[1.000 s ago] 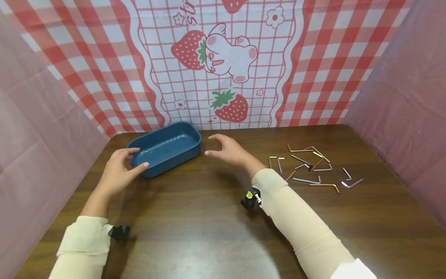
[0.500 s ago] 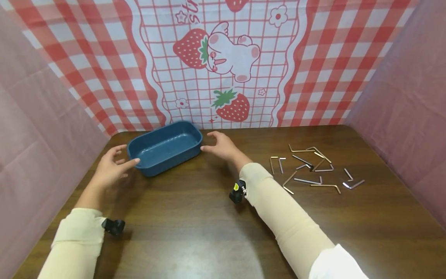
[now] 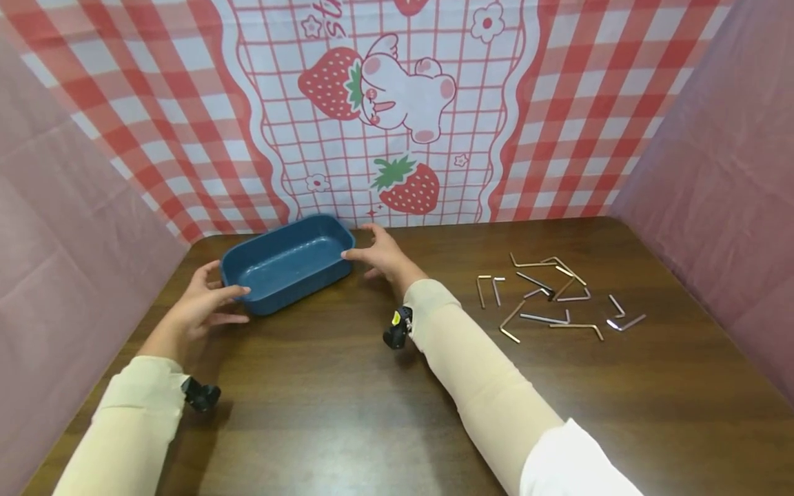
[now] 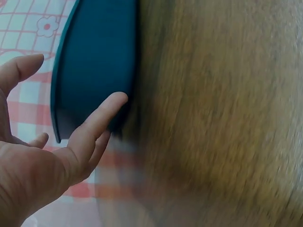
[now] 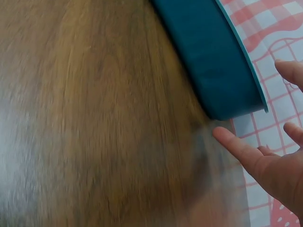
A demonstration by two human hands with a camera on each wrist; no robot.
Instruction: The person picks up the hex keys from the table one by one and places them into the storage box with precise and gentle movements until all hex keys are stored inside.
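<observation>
A blue, rounded rectangular tray (image 3: 298, 294) stands at the back left of the table, with nothing in it. At its left end is my left hand (image 3: 200, 303), fingers spread around the near corner. In the left wrist view one finger (image 4: 102, 113) lies across the tray's outer side (image 4: 97, 56); whether it touches cannot be told. My right hand (image 3: 386, 256) is at the other end, thumb and fingers apart. The right wrist view shows a fingertip (image 5: 223, 135) just short of the tray's corner (image 5: 222, 80). Neither hand grips anything.
Several L-shaped hex keys, gold, silver and one dark (image 3: 535, 283), lie scattered on the right of the wooden table (image 3: 347, 413). A checked strawberry cloth (image 3: 403, 138) hangs close behind the tray. Pink cloth walls (image 3: 68, 179) flank both sides.
My right hand has moved left to the tray's right end. The left hand has shifted left and down, from over the rim to outside the left end. The tray looks unmoved.
</observation>
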